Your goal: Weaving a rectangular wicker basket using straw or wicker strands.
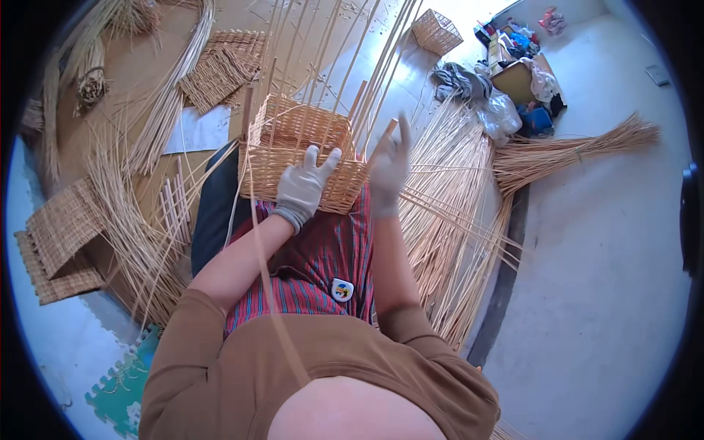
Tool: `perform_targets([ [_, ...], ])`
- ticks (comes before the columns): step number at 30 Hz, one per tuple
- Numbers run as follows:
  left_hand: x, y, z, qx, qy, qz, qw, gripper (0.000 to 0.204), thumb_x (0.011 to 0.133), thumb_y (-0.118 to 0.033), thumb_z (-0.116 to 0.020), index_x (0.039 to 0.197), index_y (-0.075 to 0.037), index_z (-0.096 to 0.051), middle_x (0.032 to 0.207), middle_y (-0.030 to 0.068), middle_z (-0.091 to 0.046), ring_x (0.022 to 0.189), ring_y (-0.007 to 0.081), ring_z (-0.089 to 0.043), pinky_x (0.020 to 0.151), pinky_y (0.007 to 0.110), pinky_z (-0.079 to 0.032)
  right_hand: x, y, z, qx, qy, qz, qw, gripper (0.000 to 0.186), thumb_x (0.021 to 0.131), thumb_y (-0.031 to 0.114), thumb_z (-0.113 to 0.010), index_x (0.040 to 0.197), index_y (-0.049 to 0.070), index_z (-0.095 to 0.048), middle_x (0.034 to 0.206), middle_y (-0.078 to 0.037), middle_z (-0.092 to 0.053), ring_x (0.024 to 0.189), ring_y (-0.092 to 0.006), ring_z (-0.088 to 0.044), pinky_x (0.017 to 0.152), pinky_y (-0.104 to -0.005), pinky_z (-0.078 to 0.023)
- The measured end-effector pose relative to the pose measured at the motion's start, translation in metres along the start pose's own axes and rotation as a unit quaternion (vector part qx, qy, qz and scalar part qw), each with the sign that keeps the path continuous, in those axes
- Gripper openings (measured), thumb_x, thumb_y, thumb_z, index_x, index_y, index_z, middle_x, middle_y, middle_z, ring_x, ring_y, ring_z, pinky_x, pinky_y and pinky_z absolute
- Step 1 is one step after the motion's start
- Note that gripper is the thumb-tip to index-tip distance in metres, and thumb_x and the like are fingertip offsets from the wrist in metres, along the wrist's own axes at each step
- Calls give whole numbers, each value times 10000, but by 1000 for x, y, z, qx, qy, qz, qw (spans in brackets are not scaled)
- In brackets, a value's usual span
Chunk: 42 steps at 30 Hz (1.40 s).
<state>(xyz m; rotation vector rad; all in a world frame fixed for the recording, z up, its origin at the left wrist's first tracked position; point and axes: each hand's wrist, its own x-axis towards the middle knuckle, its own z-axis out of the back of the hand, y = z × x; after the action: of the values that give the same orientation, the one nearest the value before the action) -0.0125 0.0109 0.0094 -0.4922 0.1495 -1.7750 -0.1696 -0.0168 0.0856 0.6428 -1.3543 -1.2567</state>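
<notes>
A partly woven rectangular wicker basket (pixel 253 167) rests on my lap, with long upright canes rising from its walls. My left hand (pixel 301 187), in a pale glove, lies against the near wall, its visible fingers spread and their tips near the upper edge. Beside the basket's right end is my right hand (pixel 389 172), also gloved and smeared by motion. Its fingers stretch upward next to a brown corner stick (pixel 389 130), and I cannot tell whether they touch it. One long pale strand (pixel 262 260) runs from the basket's left side down toward my chest.
Long loose canes (pixel 447 220) spread along my right, by a tied cane bundle (pixel 579 154). More canes (pixel 132 227) lie left, near woven panels (pixel 70 220). A small basket (pixel 437 33) stands beyond, left of a cluttered box (pixel 513 81).
</notes>
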Motion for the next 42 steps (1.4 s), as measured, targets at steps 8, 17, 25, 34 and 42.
perform_targets([
  [8, -21, 41, 3, -412, -219, -12, 884, 284, 876, -37, -764, 1136, -97, -667, 1211, 110, -616, 838, 188, -660, 757, 307, -563, -81, -33, -2, -68, 17, -57, 996, 233, 1015, 87, -602, 1236, 59, -667, 899, -84, -728, 813, -131, -690, 734, -295, -545],
  [17, -40, 130, 28, -443, -250, 187, 841, 221, 896, -140, -794, 1068, -37, -701, 925, 46, -736, 842, 121, -697, 752, 283, -562, -125, 14, -100, -48, 273, 66, 959, 234, 981, 34, -615, 1194, 70, -704, 919, -43, -716, 796, -94, -656, 712, -273, -545],
  [25, -48, 125, 48, -795, -117, 222, 553, 137, 947, -16, -659, 1048, 71, -688, 980, 133, -715, 905, 173, -701, 821, 283, -601, -114, 44, -134, -110, 314, 241, 912, 212, 877, 170, -659, 1081, 152, -717, 891, -86, -696, 785, -315, -683, 664, -436, -550],
  [34, 41, 224, 56, -584, 234, 8, 777, 382, 956, -148, -727, 1316, -126, -602, 961, -40, -647, 868, 64, -587, 842, 242, -515, -113, 71, -122, -224, 389, 224, 865, 151, 824, 201, -732, 956, 133, -702, 872, -67, -667, 809, -317, -648, 722, -444, -522],
  [42, 51, 212, 62, -590, 318, -12, 742, 433, 853, -36, -801, 1243, -118, -631, 1047, -51, -615, 990, 57, -557, 912, 241, -474, -127, 20, -74, -141, 264, 274, 914, 226, 733, 82, -728, 957, 102, -714, 888, -54, -695, 867, -284, -683, 805, -404, -541],
])
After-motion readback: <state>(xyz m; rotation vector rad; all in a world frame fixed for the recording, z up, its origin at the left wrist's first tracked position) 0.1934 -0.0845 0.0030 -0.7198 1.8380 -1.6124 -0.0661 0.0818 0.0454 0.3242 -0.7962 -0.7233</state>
